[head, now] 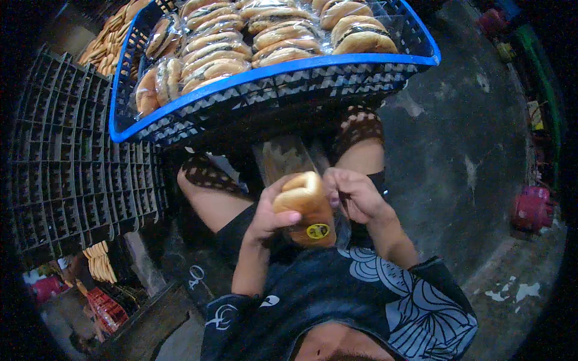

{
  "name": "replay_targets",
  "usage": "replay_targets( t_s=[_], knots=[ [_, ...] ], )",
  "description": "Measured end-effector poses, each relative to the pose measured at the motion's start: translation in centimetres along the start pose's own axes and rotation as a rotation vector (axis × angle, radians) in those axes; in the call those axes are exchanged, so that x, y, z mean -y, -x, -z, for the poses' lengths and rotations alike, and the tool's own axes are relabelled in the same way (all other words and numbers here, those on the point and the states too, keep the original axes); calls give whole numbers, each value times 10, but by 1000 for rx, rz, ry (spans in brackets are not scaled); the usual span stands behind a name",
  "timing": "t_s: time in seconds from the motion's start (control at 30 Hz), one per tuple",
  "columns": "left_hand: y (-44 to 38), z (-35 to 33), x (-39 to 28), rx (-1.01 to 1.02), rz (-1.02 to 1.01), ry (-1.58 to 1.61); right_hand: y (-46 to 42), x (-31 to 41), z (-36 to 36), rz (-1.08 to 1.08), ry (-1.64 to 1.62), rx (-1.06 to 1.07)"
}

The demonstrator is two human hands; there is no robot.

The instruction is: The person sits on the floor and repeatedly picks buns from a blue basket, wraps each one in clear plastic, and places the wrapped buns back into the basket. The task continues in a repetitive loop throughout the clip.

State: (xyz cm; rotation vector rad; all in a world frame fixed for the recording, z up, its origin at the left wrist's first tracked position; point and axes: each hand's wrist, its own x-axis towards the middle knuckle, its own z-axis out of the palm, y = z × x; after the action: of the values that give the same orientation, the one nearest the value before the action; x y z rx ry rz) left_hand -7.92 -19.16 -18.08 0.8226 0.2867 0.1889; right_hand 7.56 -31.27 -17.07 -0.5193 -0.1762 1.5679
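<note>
My left hand (266, 214) grips a golden bread bun (300, 201) from its side, the thumb across the front. The bun is folded or paired, with a groove near its top. A yellow oval sticker (318, 231) with a dark print sits on its lower part. Clear plastic film (344, 230) shows along the bun's right side. At that edge my right hand (356, 196) has curled, pinched fingers on the film; motion blur softens the fingertips. Ahead of both hands stands a blue-rimmed plastic basket (271, 76) with several rows of dark-filled buns (216, 43) in clear wrapping.
Stacked dark plastic crates (90, 149) rise at the left. Behind them lies a heap of bread (108, 40). A wooden board (286, 158) is between my knees. More bread (99, 261) and a red basket (106, 309) are lower left. A pink-red object (533, 207) stands far right.
</note>
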Motion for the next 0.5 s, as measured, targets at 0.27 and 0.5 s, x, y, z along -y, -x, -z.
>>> replay_targets(
  t_s=[0.27, 0.5],
  knots=[
    [-2, -30, -1, -207, -423, -203, -19, -12, 5, 564, 815, -157],
    [-9, -29, 4, -177, -635, -675, -14, 13, -13, 532, 801, 139]
  ],
)
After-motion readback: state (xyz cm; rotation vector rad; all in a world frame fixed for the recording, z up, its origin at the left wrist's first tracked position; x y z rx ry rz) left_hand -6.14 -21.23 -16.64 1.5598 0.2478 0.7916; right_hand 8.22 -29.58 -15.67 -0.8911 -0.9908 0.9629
